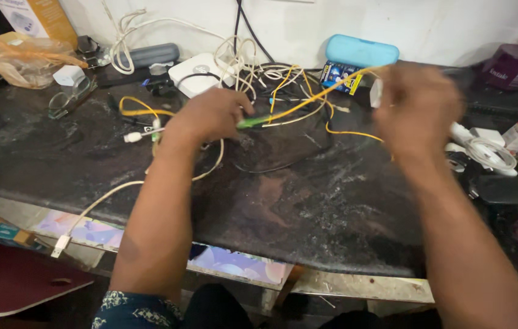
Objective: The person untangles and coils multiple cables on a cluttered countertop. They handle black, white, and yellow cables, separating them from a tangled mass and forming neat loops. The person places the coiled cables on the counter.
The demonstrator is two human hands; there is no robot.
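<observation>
Head view: my left hand (210,116) fingers pinched on green connector (251,122); yellow cable (307,100) runs taut to right hand (417,106), blurred, grip unclear. Risk: tangle beyond fingertips snags, cable kinks.

Yellow cable (307,100), green connector (251,122)

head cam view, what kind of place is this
Probably a home or small-shop work counter used for cable or network work: a dark stone slab strewn with tangled yellow and white cables, a white box-shaped device and a blue case against a plain wall.
</observation>
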